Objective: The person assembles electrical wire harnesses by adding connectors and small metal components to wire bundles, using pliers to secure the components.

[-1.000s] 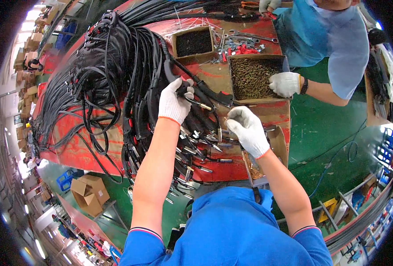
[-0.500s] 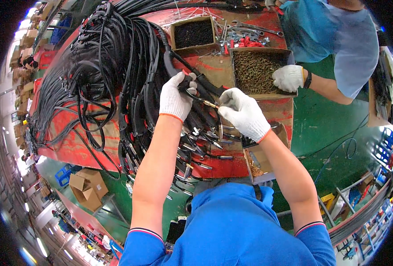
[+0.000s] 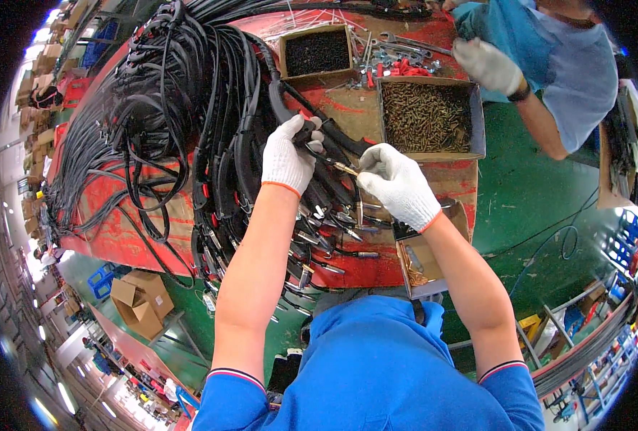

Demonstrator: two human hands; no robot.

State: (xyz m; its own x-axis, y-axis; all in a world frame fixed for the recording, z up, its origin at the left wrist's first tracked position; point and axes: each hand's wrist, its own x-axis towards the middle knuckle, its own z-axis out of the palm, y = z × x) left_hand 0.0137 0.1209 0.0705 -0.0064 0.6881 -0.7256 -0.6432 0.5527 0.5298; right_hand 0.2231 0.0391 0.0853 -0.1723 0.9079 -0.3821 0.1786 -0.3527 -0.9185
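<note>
Seemingly, brass tip [image 3: 345, 168] between right fingers [image 3: 381, 153]; handle [image 3: 304, 136] within left fingers [image 3: 317, 136].

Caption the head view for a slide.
Gloved left hand holds a black cable end while the right hand pinches its brass-coloured tip.

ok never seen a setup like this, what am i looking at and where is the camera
There is no machine here: these are a person's two bare-armed hands in white gloves. The round, bent view comes from a fisheye camera on that person's head, looking down.

The left hand grips a black handle-like part. The right hand has its fingertips at the brass-coloured tip pointing out from it.

On the red table lie a heap of black cables, a box of small black pieces, a box of brass-coloured pieces and some wrenches. The other gloved hand, upper right, is a co-worker's.
</note>
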